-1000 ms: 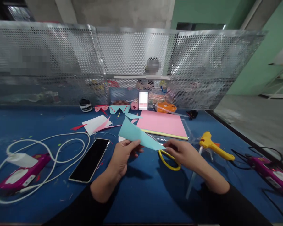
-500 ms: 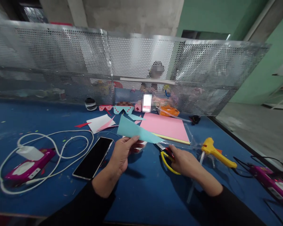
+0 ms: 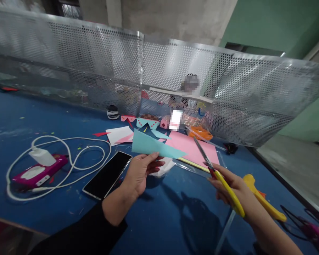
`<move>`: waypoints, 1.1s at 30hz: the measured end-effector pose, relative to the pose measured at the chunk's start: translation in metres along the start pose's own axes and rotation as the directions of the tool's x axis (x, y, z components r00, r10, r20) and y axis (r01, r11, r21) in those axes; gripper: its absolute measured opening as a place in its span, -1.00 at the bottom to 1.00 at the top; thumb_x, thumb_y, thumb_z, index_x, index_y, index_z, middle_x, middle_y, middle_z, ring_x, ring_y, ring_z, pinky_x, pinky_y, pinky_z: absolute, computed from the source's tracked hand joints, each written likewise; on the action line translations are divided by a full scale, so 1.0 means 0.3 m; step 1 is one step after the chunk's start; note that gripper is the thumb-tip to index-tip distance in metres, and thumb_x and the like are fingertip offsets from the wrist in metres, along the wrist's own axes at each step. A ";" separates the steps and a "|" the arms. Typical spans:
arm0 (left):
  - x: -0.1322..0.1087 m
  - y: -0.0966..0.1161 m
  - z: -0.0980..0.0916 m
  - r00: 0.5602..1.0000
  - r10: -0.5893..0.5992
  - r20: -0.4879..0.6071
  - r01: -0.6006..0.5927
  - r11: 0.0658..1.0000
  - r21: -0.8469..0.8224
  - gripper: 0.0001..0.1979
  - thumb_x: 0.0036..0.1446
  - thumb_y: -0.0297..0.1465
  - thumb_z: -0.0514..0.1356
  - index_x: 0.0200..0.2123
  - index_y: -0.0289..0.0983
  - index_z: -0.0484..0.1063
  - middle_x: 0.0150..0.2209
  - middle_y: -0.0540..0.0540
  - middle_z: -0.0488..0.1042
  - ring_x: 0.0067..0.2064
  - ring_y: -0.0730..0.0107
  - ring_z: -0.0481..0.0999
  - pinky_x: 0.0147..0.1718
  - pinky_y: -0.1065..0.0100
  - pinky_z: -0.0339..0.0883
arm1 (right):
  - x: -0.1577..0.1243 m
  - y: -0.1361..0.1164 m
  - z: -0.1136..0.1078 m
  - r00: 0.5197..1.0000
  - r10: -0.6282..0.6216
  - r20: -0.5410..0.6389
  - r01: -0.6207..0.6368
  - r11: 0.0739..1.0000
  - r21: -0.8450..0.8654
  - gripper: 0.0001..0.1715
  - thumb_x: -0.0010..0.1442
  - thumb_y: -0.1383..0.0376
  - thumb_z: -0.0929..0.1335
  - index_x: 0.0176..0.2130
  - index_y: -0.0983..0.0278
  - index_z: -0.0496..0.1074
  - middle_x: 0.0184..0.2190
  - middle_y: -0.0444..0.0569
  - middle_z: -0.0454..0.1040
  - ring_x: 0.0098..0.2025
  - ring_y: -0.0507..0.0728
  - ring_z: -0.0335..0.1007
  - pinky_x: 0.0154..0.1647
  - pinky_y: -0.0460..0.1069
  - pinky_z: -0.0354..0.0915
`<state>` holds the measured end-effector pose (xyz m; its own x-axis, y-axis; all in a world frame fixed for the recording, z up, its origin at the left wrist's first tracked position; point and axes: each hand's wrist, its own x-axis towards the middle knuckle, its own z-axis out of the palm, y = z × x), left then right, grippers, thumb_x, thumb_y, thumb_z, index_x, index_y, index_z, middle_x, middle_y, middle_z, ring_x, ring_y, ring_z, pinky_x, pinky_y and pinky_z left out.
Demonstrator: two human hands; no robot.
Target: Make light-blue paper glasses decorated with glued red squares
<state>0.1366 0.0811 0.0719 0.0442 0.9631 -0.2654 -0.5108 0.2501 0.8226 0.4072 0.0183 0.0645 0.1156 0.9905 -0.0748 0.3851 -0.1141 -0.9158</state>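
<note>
Pinched between the thumb and fingers of my left hand is a pointed piece of light-blue paper, held above the table. My right hand grips yellow-and-red-handled scissors; their blades look closed and point up and away, apart from the paper. Below the blue piece lie pink paper sheets with a yellow edge under them. A small white object sits partly hidden behind my left fingers. Farther back, a light-blue cutout with red dots stands beside a pink one.
A black phone and a looped white cable with a purple power strip lie at left. On the right is a yellow glue gun. A perforated metal screen borders the back, with a person behind it.
The scissors have come away from the blue paper's right tip; my right hand has lifted them to the right and turned the blades upward. The view has tilted and shifted.
</note>
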 end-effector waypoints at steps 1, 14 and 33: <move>0.001 0.002 0.001 1.000 0.001 -0.012 -0.001 1.000 -0.016 -0.81 -0.15 -0.37 0.48 -0.49 -0.36 0.59 -0.46 -0.18 0.65 -0.44 0.34 0.62 -0.49 0.44 0.37 | 0.014 -0.009 0.006 1.000 -0.020 0.023 0.020 1.000 -0.016 -0.06 -0.07 -0.08 0.50 0.21 0.24 0.37 -0.54 -0.23 0.34 -0.67 -0.02 0.16 -0.63 -0.02 0.30; 0.016 0.002 0.005 0.992 0.007 -0.125 -0.022 0.993 -0.117 -0.81 -0.13 -0.45 0.46 -0.53 -0.33 0.49 -0.46 -0.13 0.63 -0.42 0.34 0.64 -0.49 0.44 0.43 | 0.007 0.014 0.077 0.965 -0.131 0.228 0.182 0.959 -0.216 -0.27 -0.09 0.04 0.53 0.05 0.20 0.46 -0.37 -0.10 0.47 -0.31 0.17 0.41 -0.21 0.07 0.42; -0.018 -0.099 0.027 0.999 -0.041 0.000 0.041 0.998 0.037 -0.82 -0.18 -0.41 0.47 -0.45 -0.34 0.60 -0.42 -0.13 0.65 -0.37 0.32 0.64 -0.39 0.40 0.40 | -0.038 0.015 0.138 0.949 -0.236 0.206 0.280 0.935 -0.216 -0.33 0.06 0.06 0.52 0.14 0.07 0.43 -0.31 -0.12 0.34 -0.36 0.10 0.29 -0.35 0.02 0.33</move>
<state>0.1585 0.0693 0.0531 0.0650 0.9522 -0.2985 -0.4764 0.2925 0.8292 0.3699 0.0096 0.0449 -0.1703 0.9833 0.0640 0.5905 0.1539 -0.7922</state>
